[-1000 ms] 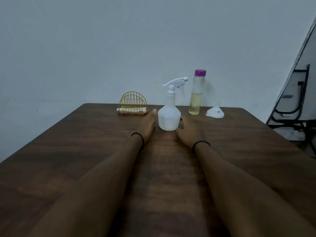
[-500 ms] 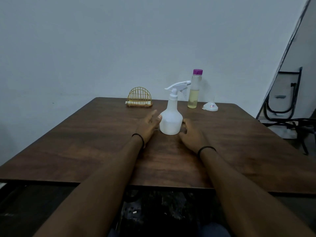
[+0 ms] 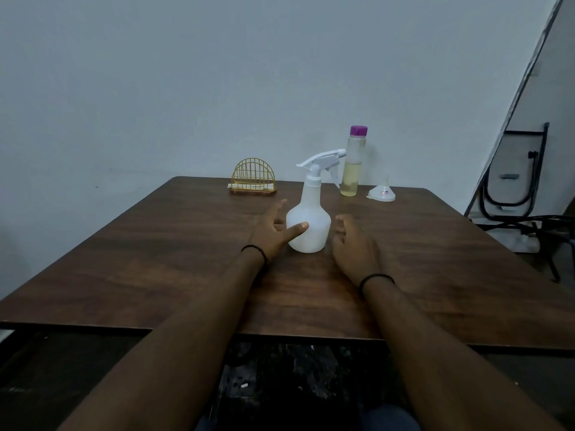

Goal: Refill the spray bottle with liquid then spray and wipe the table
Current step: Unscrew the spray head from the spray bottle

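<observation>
A white spray bottle [image 3: 308,225] stands upright near the middle of the brown wooden table [image 3: 155,259], its trigger head pointing toward 2 o'clock. The left hand [image 3: 273,233] sits at the bottle's 9 o'clock, fingers spread and mostly straight; its thumb lies across the front of the bottle's round body, touching it, while the other fingers reach past the bottle's left side. It is not wrapped round the bottle. The right hand [image 3: 353,244] is at the bottle's 3 o'clock, just beside it, fingers loosely bent toward the bottle; whether they touch it I cannot tell, and it holds nothing. Each wrist wears a thin dark band.

Toward 1 o'clock from the spray bottle, near the table's far edge, stands a tall clear bottle [image 3: 353,166] with a purple cap [image 3: 358,130], roughly a third full of pale yellow liquid. Just beside it, at its 3 o'clock, a small white funnel [image 3: 381,192] rests mouth-down with its spout pointing up. Toward 11 o'clock from the spray bottle, also by the far edge, is a yellow wire napkin holder [image 3: 253,177] with something white lying in it.

A plain pale wall rises behind the table. At 3 o'clock, beyond the table's right edge, a black metal frame [image 3: 513,181], seemingly a folded chair, leans against a wall.
</observation>
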